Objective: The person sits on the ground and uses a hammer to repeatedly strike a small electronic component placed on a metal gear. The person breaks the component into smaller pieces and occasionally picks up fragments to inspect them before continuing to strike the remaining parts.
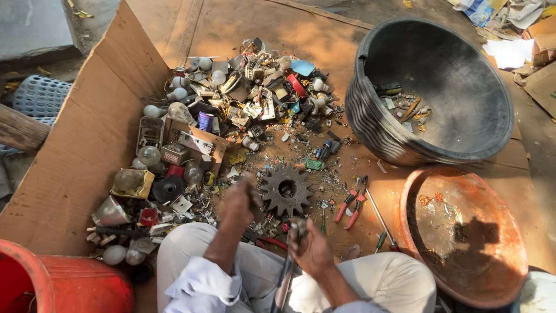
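While seated over a flattened cardboard sheet [87,145] strewn with scrap, gripping with both hands; left hand [242,200] closed in a fist, raised just beside the rusty toothed gear [285,189], blurred, so cannot tell what sits inside it; right hand [311,249] curled tight around the upper end of a long grey metal tool [288,272], its shaft running down between the knees in pale trousers; small dark piece [298,225] at the tool's top, pinched under the thumb, too blurred to identify.

Lying flat on the cardboard just ahead of both hands, the gear, surrounded by fine debris; to its right, red-handled pliers [351,203] and a thin screwdriver [379,219] with a green handle, apart from either hand; beyond the gear, a heap of electronic scrap [255,93]: circuit bits, white fittings, a red part, a blue piece; on the left of the heap, several glass light bulbs [149,155], a small black speaker cone [168,188] and a metal box frame [150,132].

At upper right, tilted on its side, a large black ribbed tub [463,133] holding a few small parts near its lower wall; below it, an orange-brown shallow basin [509,243] with scattered shards; at bottom left, touching the cardboard edge, a red bucket [63,284].
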